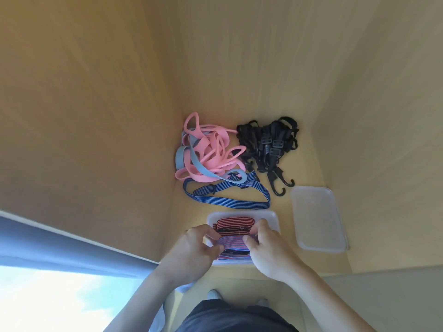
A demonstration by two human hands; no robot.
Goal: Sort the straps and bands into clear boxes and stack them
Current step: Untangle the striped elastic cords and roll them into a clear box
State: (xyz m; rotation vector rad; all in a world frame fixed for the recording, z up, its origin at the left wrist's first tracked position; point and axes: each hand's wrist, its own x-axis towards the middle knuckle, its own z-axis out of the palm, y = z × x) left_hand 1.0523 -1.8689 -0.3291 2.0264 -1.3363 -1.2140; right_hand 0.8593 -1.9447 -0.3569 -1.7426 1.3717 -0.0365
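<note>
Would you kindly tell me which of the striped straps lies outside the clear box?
The blue striped strap, spread loose beyond the clear box; the red-striped ones sit folded inside it.

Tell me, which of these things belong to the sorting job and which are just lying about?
Part of the job: left hand and right hand pinching a striped band at the clear box; blue strap; pink and grey bands; black hooked straps; second clear container.
Just there: window blind; shoes; wooden wall.
</note>
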